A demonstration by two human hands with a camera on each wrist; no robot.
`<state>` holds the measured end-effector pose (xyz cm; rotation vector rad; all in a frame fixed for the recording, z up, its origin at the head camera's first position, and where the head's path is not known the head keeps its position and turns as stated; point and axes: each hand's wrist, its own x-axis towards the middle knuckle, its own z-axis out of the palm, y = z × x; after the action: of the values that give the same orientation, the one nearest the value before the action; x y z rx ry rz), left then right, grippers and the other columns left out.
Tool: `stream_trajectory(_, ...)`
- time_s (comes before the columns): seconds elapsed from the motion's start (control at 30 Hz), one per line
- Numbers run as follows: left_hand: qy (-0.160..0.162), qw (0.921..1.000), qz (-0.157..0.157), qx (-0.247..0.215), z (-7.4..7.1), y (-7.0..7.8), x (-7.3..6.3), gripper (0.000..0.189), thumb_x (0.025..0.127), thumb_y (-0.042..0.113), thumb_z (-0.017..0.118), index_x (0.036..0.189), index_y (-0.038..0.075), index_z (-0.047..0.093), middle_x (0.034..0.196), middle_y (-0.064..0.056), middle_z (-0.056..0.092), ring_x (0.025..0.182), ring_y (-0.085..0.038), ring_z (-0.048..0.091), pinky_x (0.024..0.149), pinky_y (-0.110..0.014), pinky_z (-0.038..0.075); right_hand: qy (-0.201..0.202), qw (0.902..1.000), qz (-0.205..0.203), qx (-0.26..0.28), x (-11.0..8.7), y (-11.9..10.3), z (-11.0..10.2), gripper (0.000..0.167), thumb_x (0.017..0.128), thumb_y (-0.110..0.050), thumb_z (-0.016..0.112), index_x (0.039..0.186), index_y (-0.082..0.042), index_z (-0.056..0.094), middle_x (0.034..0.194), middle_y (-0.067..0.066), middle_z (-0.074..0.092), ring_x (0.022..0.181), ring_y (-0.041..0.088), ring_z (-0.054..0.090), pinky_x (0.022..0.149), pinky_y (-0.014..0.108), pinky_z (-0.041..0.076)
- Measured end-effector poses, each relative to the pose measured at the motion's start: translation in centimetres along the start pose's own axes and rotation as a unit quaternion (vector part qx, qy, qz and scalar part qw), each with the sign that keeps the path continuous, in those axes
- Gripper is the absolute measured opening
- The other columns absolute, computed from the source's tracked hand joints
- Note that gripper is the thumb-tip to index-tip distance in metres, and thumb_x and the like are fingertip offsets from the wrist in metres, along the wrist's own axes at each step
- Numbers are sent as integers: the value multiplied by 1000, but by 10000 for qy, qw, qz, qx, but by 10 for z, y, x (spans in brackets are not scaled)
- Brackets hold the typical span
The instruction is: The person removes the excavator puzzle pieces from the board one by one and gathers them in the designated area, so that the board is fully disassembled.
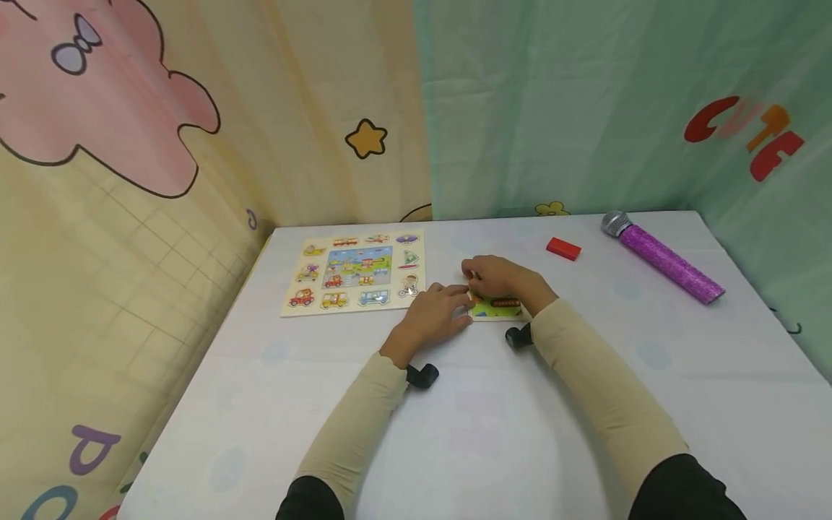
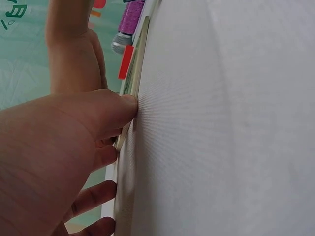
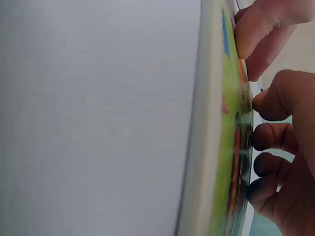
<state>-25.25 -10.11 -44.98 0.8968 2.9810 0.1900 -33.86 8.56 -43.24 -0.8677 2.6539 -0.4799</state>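
Note:
A small picture board [image 1: 484, 312] with a green scene and a brown strip lies on the table, partly covered by my hands. My left hand [image 1: 434, 315] rests at its left side. In the left wrist view, that thumb [image 2: 129, 102] presses against the board's front edge while the other fingers spread loosely alongside. Above the board, my right hand [image 1: 503, 278] bends down with curled fingers. Its fingertips [image 3: 263, 135] are right at the printed surface in the right wrist view; I cannot tell whether they pinch a piece.
A larger vehicle puzzle board [image 1: 308, 307] lies left of my left hand. Beyond my right hand is a red block [image 1: 563, 248]; farther right lies a microphone [image 1: 669, 261] with a purple glitter handle. Printed curtains [image 1: 552, 108] hang behind the white table [image 1: 468, 433].

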Motion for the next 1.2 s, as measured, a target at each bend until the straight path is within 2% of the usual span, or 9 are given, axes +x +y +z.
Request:
stream_trajectory(0.17,-1,10000,20,-71,-1,1,-1,36,101,43,60,132,28,67,151,3,51,128,-27,50,93,-47,47,-4,10000,-55,19,1,3,1,10,101,-15,52,107,-15,60,94,5,56,91,24,54,84,40,49)
stream_trajectory(0.47,67,9999,11,-112,-2,1,-3,35,101,43,61,132,28,68,151,3,50,129,-27,49,95,-47,46,194,9994,-242,-145,-3,6,1,13,100,-13,55,111,-14,63,96,4,58,91,24,55,89,42,50)
stream_trajectory(0.73,50,9999,75,-95,-3,2,-2,35,101,43,60,131,28,67,151,3,50,128,-27,49,93,-47,47,141,9997,-178,-135,-6,7,1,15,100,-13,54,113,-15,62,97,5,57,91,25,55,88,43,50)
stream_trajectory(0.9,42,10000,-23,-55,-6,2,-3,35,101,43,60,131,28,68,152,3,49,127,-26,49,93,-46,47,198,9996,-174,-84,-6,5,0,18,100,-12,52,115,-16,62,98,6,57,91,25,54,88,44,49)
stream_trajectory(1.2,-23,10000,-3,-33,-3,2,0,36,102,43,58,133,28,67,152,3,48,128,-26,49,93,-46,47,-37,9998,32,-185,-4,1,-1,17,102,-15,51,116,-18,60,98,6,56,92,24,54,85,41,51)
